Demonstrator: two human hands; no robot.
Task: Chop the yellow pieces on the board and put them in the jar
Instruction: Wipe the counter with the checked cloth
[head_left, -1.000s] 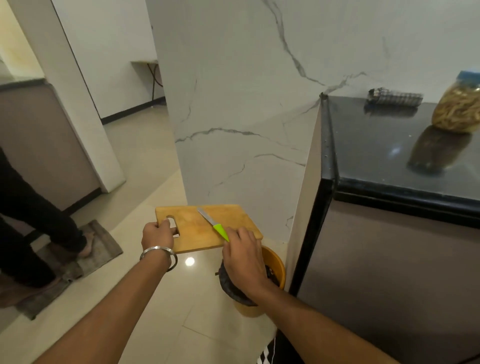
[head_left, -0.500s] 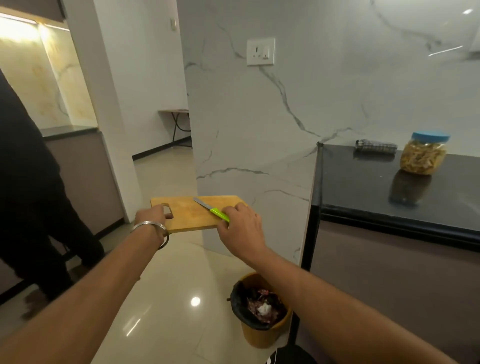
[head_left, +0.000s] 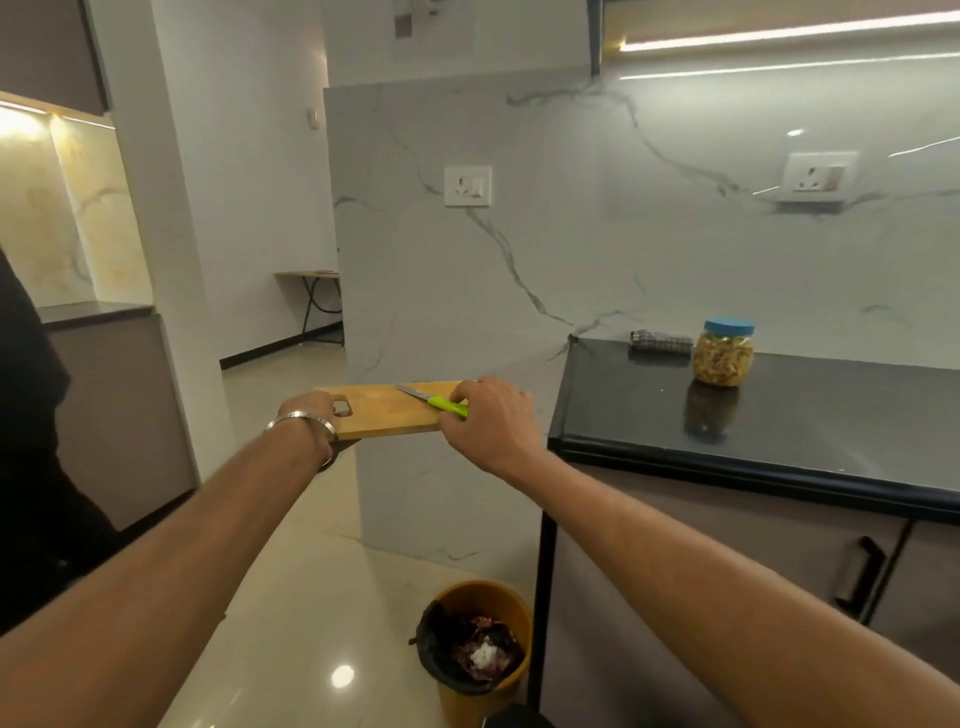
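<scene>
Both hands have lifted the board (head_left: 387, 413) higher, away from the bin (head_left: 480, 644). Left hand (head_left: 309, 415) grasps its handle end; right hand (head_left: 488, 421) pins the knife (head_left: 434, 401) to it. Right of that grip, the lidded jar (head_left: 723, 353) sits on the desk (head_left: 810, 415). Keep the board level.

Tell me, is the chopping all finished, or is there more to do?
Mostly finished, it seems. The jar on the black counter is full of yellow pieces with its blue lid on, and the board looks bare. In hand: the left hand grips the board's handle end, the right hand holds the other end with the green knife on it. Left: probably just setting them down.
</scene>
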